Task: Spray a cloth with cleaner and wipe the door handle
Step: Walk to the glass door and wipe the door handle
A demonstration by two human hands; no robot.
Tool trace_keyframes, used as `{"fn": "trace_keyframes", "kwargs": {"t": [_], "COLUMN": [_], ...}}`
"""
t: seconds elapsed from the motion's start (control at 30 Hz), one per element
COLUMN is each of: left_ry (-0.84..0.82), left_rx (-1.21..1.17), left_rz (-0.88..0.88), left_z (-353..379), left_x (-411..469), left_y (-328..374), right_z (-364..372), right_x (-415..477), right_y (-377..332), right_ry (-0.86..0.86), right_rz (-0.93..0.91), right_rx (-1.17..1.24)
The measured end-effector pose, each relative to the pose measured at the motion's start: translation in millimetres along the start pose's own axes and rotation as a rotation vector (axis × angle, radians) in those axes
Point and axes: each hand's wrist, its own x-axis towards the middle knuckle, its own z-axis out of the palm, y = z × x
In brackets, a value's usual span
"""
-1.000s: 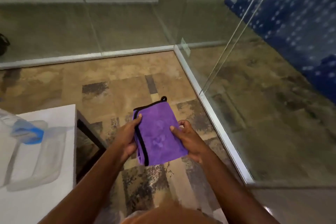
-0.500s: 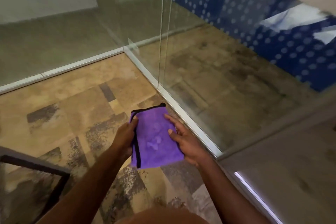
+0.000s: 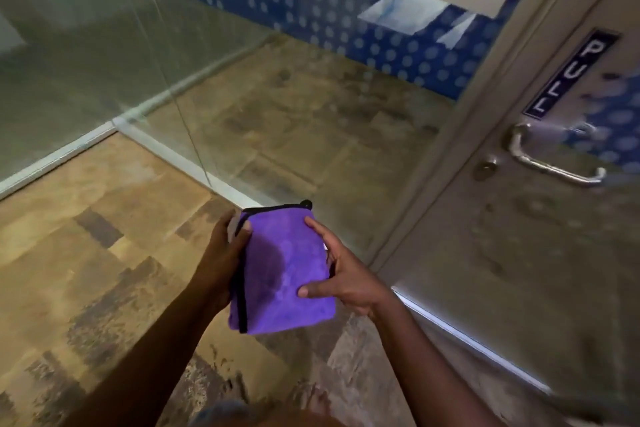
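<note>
At frame centre, above the patterned floor (image 3: pixel 104 218): folded purple cloth (image 3: pixel 287 270), black-trimmed along its left and top edges, small black loop at the top right corner. Darker damp-looking patch visible on the upper face, left of middle. Held flat between both hands, off the floor, not touching the glass.

Left hand (image 3: pixel 221 263): grip closed on the cloth's left edge, thumb on top near the upper left corner, fingers curled beneath and hidden. Right hand (image 3: pixel 343 274): grip closed on the right edge, thumb pressed onto the upper face low down, index fingertip at the top right corner, remaining fingers under the cloth. Both forearms bare, reaching up from the bottom of frame and converging on the cloth; wrists roughly level.

Further out: glass partition (image 3: pixel 242 97) directly beyond the cloth, pale metal base rail running diagonally under it. Blue dotted wall band (image 3: pixel 311 0) seen through the glass. To the right, glass door (image 3: pixel 519 270) in a grey frame, bearing a dark "PULL" sign (image 3: pixel 571 74). Door handle (image 3: pixel 550 158), chrome, bow-shaped, just below the sign, with a small round lock to its left. Handle well apart from the cloth, up and right; nothing between them but open air.
</note>
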Motion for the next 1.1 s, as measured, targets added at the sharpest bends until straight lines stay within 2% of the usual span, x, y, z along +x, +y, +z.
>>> {"fn": "trace_keyframes", "kwargs": {"t": [0.07,0.2,0.37,0.57,0.73,0.9,1.1], "left_ry": [-0.136,-0.309,-0.576,-1.024,-1.177,-1.229,-1.294], "left_rx": [0.024,0.002,-0.160,0.079,0.179,0.162,0.205], "left_rz": [0.071,0.104,-0.062,-0.071,-0.089,-0.163,-0.255], "left_z": [20,59,93,102,122,156,192], "left_x": [10,28,44,72,89,82,73], "left_y": [2,5,30,56,60,56,52], "right_z": [-9,-25,-31,-32,-23,-21,-38], "right_x": [-11,-30,-45,-44,-43,-61,-85], "right_y": [-3,-9,-26,-41,-35,-21,-14], "right_ry": [0.072,0.296,0.544,0.875,1.068,1.129,1.024], "right_rz": [-0.006,-0.029,-0.110,-0.190,-0.270,-0.352,-0.444], "right_rx": [0.009,0.005,-0.002,0.073,0.198,0.373,0.535]}}
